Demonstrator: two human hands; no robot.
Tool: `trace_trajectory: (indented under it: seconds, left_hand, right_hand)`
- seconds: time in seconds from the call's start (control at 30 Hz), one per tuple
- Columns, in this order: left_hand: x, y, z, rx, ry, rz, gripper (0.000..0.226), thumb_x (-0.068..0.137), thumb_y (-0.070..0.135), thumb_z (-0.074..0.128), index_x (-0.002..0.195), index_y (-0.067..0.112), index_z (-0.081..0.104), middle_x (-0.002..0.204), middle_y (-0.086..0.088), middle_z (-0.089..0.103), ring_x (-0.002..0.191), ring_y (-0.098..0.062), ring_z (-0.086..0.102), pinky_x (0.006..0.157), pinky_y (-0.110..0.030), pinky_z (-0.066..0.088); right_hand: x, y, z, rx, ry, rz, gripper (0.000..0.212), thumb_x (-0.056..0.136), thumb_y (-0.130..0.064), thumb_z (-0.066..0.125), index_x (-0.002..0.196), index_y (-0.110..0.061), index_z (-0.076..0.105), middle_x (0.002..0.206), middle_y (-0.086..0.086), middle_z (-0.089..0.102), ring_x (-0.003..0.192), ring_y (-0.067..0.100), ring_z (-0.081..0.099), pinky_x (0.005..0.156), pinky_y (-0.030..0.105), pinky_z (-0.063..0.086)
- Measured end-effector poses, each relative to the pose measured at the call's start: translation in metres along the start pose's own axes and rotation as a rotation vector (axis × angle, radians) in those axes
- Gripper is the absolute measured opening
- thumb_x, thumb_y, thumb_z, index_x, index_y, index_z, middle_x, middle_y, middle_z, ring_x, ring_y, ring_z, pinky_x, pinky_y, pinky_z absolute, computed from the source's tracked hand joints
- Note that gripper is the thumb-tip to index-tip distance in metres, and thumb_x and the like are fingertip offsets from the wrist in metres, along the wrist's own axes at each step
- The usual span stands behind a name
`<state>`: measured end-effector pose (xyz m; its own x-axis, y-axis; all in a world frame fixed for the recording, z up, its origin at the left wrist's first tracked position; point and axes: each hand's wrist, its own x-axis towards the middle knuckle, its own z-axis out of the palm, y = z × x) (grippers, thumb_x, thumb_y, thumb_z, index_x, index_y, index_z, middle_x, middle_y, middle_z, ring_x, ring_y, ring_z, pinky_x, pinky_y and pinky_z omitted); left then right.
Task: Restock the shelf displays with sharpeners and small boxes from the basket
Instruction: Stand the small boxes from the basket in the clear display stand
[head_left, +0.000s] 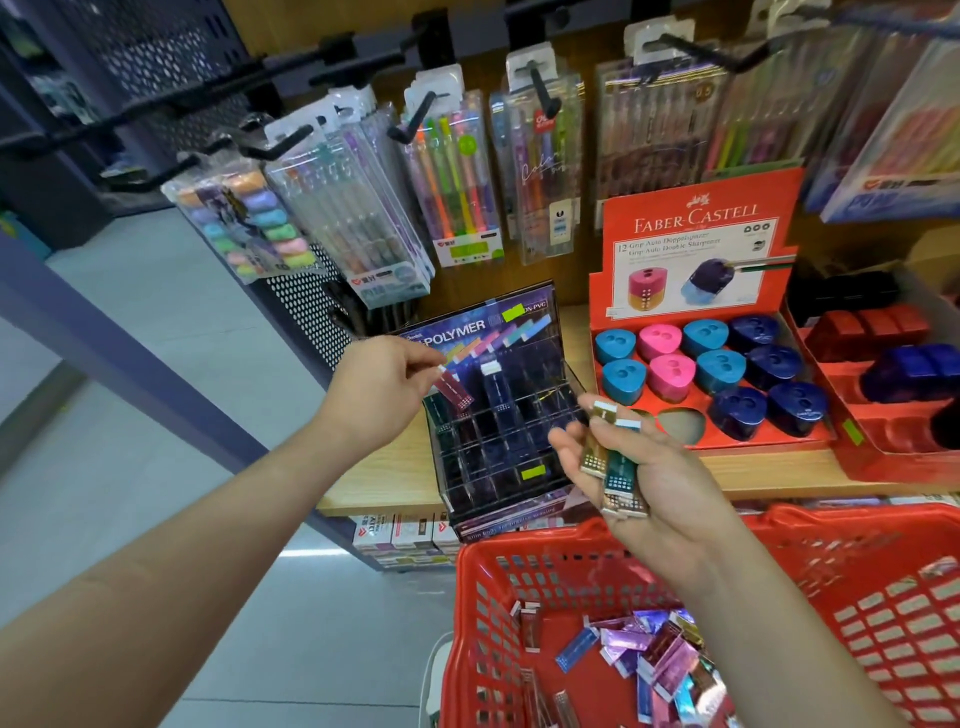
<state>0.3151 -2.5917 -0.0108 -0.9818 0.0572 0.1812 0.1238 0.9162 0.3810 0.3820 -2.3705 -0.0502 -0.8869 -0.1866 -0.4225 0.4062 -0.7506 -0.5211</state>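
Note:
My left hand (382, 384) pinches a small dark red box (454, 391) over the upper left slots of the clear acrylic display (498, 431), which has a dark blue box (492, 389) standing in it. My right hand (644, 473) grips a stack of several small boxes (615, 467), gold and teal, to the right of the display. Below, the red basket (857, 571) holds several loose shiny boxes (649, 660). On the shelf to the right, the red Faber-Castell tray (711, 436) carries blue, pink and navy sharpeners (722, 369), with one pocket bare.
Pen packs (462, 176) hang on black hooks above the wooden shelf (779, 475). A second red tray (893, 415) with dark red and blue items sits at far right. Boxed stock (400, 535) fills the lower shelf. Grey floor lies to the left.

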Motion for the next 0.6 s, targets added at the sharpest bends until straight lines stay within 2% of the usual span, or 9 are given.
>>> trace_trajectory:
  seconds: [0.07, 0.13, 0.27, 0.4, 0.5, 0.6]
  left_hand:
    - [0.002, 0.001, 0.002, 0.056, -0.02, 0.055, 0.023, 0.092, 0.016, 0.061, 0.112, 0.012, 0.072, 0.109, -0.004, 0.071, 0.101, -0.019, 0.064, 0.095, -0.026, 0.045]
    - [0.006, -0.001, 0.003, 0.106, -0.026, 0.097, 0.023, 0.093, 0.015, 0.061, 0.113, 0.012, 0.071, 0.108, -0.005, 0.07, 0.102, -0.022, 0.062, 0.095, -0.028, 0.045]
    - [0.01, 0.0, 0.005, 0.147, -0.031, 0.107, 0.024, 0.094, 0.015, 0.059, 0.114, 0.012, 0.07, 0.109, -0.005, 0.069, 0.104, -0.024, 0.061, 0.096, -0.032, 0.046]
    - [0.012, 0.001, 0.004, 0.167, -0.071, 0.09, 0.024, 0.094, 0.012, 0.059, 0.115, 0.012, 0.07, 0.114, -0.005, 0.069, 0.11, -0.023, 0.061, 0.099, -0.031, 0.045]
    - [0.01, -0.002, 0.009, 0.227, -0.095, 0.14, 0.023, 0.094, 0.011, 0.057, 0.112, 0.012, 0.071, 0.112, -0.007, 0.069, 0.106, -0.027, 0.062, 0.095, -0.037, 0.047]
    - [0.01, -0.004, 0.019, 0.31, -0.074, 0.185, 0.019, 0.094, 0.018, 0.057, 0.107, 0.014, 0.07, 0.106, -0.007, 0.07, 0.1, -0.029, 0.064, 0.087, -0.042, 0.05]
  right_hand:
    - [-0.002, 0.0, 0.001, -0.042, 0.012, 0.008, 0.022, 0.095, -0.001, 0.052, 0.11, -0.008, 0.067, 0.079, 0.013, 0.062, 0.079, 0.027, 0.074, 0.058, 0.028, 0.059]
    - [-0.004, 0.0, 0.002, -0.101, 0.008, 0.011, 0.019, 0.092, -0.006, 0.057, 0.106, -0.012, 0.069, 0.074, 0.009, 0.064, 0.076, 0.026, 0.074, 0.052, 0.026, 0.057]
    - [-0.005, -0.001, 0.001, -0.233, 0.033, 0.001, 0.013, 0.091, -0.02, 0.06, 0.097, -0.012, 0.067, 0.071, 0.008, 0.066, 0.061, 0.019, 0.068, 0.035, 0.017, 0.041]
    - [-0.003, 0.0, -0.002, -0.258, 0.069, -0.03, 0.019, 0.095, -0.025, 0.057, 0.09, -0.014, 0.072, 0.073, 0.007, 0.058, 0.059, 0.014, 0.055, 0.032, 0.016, 0.033]
    - [-0.007, -0.001, -0.001, -0.22, 0.062, -0.019, 0.019, 0.096, -0.024, 0.056, 0.1, -0.012, 0.07, 0.079, 0.008, 0.056, 0.059, 0.017, 0.064, 0.031, 0.015, 0.034]
    - [-0.01, -0.003, 0.001, -0.178, 0.051, 0.012, 0.017, 0.096, -0.016, 0.056, 0.107, -0.012, 0.068, 0.081, 0.009, 0.059, 0.062, 0.023, 0.069, 0.032, 0.015, 0.039]
